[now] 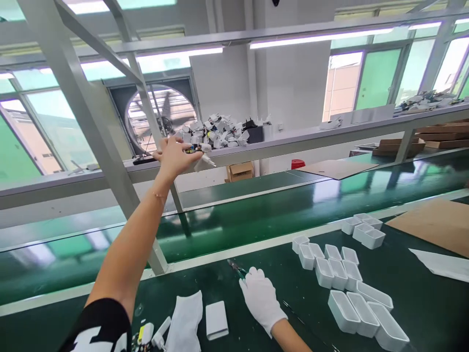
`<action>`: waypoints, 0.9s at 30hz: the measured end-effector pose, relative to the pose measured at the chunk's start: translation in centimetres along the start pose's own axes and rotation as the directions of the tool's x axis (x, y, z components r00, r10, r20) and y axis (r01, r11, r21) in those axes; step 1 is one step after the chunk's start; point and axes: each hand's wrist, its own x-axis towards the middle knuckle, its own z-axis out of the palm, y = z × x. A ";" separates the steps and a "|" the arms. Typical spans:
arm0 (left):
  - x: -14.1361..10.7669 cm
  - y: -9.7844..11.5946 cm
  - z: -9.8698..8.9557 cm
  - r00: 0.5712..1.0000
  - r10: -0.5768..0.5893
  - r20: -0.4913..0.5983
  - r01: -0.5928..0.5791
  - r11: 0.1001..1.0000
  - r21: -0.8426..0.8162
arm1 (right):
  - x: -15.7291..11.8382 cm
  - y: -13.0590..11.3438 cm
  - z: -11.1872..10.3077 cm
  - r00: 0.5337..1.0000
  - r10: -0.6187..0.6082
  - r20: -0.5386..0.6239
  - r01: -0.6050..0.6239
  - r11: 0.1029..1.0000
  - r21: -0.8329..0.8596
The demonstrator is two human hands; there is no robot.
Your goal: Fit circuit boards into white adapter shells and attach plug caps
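precariously, we seem to have our bare left hand (176, 155) pinching a small loose cluster of white plastic and dark electronic parts (202, 147) by the long pale grey shelf (293, 145), just left of the heaped white plastic casings (224, 131), so a weak fingertip hold could let a piece fall onto the glossy green belt (242, 210) below that hand. our white-gloved right hand (259, 299) lies over the green-handled metal pliers (236, 267); we cannot tell whether it grips them, and a blind shift could skid them away.
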 end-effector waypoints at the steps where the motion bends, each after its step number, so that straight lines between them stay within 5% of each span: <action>1: 1.6 0.6 0.6 0.998 -0.065 0.019 0.065 0.998 0.004 | 0.1 0.2 0.6 1.000 -0.004 0.017 0.005 1.000 -0.029; 5: 5.5 3.2 4.1 0.982 -0.179 0.066 0.173 0.982 0.080 | 0.3 0.9 1.7 0.998 -0.014 0.066 0.021 0.994 -0.108; 12: 7.9 4.7 8.0 0.957 -0.285 0.057 0.280 0.957 0.079 | 0.5 1.0 1.5 0.994 -0.022 0.108 0.040 0.984 -0.174; 21: 4.8 2.6 6.0 0.967 -0.254 0.010 0.254 0.967 -0.006 | 0.4 1.4 0.6 0.979 -0.078 0.188 0.113 0.977 -0.182; 27: 0.4 -0.4 4.3 0.957 -0.230 -0.174 0.230 0.973 -0.022 | 0.4 1.2 0.1 0.972 -0.098 0.214 0.141 0.970 -0.200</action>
